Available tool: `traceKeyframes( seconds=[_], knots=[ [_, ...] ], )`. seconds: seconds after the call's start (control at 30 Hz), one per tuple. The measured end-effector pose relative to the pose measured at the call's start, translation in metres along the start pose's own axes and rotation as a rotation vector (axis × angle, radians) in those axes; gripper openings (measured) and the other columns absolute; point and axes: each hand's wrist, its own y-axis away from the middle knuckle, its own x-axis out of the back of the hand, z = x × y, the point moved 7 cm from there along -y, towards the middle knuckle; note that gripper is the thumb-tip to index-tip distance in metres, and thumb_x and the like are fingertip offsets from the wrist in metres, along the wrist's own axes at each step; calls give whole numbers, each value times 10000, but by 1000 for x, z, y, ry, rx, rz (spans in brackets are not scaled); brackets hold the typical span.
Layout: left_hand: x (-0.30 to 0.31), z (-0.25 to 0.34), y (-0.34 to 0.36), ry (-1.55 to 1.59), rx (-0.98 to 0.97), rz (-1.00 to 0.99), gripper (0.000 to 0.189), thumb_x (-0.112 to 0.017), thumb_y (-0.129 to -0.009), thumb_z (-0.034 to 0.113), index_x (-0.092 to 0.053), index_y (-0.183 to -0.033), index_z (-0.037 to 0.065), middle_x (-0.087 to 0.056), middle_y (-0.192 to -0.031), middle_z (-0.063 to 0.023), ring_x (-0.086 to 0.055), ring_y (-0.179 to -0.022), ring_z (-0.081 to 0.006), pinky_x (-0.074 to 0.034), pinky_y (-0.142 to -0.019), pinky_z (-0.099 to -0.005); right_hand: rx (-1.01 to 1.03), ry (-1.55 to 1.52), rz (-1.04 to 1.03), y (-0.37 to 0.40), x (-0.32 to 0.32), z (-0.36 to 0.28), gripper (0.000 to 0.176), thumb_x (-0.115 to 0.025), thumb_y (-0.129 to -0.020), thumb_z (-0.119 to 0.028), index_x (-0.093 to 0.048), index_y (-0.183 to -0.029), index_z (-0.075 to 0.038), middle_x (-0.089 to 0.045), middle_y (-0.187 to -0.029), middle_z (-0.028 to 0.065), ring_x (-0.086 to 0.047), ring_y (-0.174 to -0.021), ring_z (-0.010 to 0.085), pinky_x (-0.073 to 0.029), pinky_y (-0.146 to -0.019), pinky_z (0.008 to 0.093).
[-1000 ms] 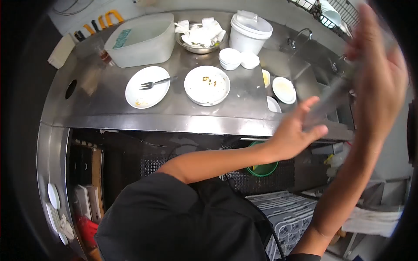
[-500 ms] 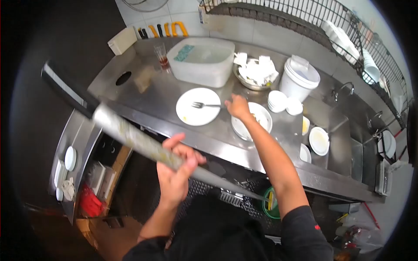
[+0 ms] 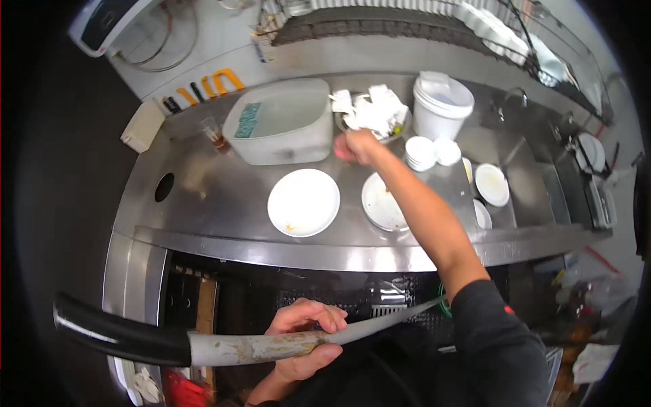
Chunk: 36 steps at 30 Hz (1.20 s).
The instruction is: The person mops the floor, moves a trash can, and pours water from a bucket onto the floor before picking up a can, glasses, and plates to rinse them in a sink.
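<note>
My left hand is closed around a long grey tube with brown and yellow stains. Its thick black end looms close to the camera, and the thin end tapers away to the right. My right hand reaches over the counter at the near edge of a metal bowl heaped with crumpled white napkins. Its fingers are curled and hide whatever they may hold. A white plate with a small yellow smear lies nearer me. Another plate, partly behind my right forearm, has a few scraps.
A translucent plastic tub stands behind the plates, beside a glass with reddish liquid. A lidded white bucket and stacked small bowls are at right. Dirty plates sit by the sink. A wire rack hangs above.
My right hand has moved up and left from the plates to the napkin bowl. The fork on the left plate is out of sight. My left hand and the tube are lower, the tube nearly level.
</note>
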Motion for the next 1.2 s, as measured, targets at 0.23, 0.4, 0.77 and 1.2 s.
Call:
traceKeyframes(
  seconds=[0.23,0.4,0.77,1.2],
  knots=[
    [-5,-2,-17,-129,-54,-1,387,-682,-832,134,-497,-1148,7,-589,-856,-117,-630,-787,-245,-527,-826,-467,426,1169,443,26,44,-89,261,-649,-721,-181,-696,-879,22,-679,-932,244,-675,-906,342,-530,-812,400],
    [-14,-11,-27,-173,-166,184,440,-640,-886,342,-435,-1121,32,-553,-682,-84,-595,-612,-206,-538,-670,-418,102,1429,505,62,170,21,210,-575,-779,-128,-728,-910,-65,-696,-966,195,-681,-927,333,-541,-791,443],
    [-65,-23,-39,-260,-341,335,363,-338,-1017,256,-408,-1270,6,-368,-634,-1,-355,-520,-86,-380,-598,-285,18,873,291,96,243,107,226,-567,-755,-86,-696,-872,59,-671,-886,269,-682,-860,353,-545,-781,418],
    [-185,-21,-18,-394,-428,603,395,-337,-1032,291,-405,-1309,19,-373,-646,11,-336,-499,-63,-329,-506,-241,157,983,160,138,299,78,323,-683,-819,-295,-691,-953,-1,-667,-985,242,-632,-979,402,-510,-843,455]
  ],
)
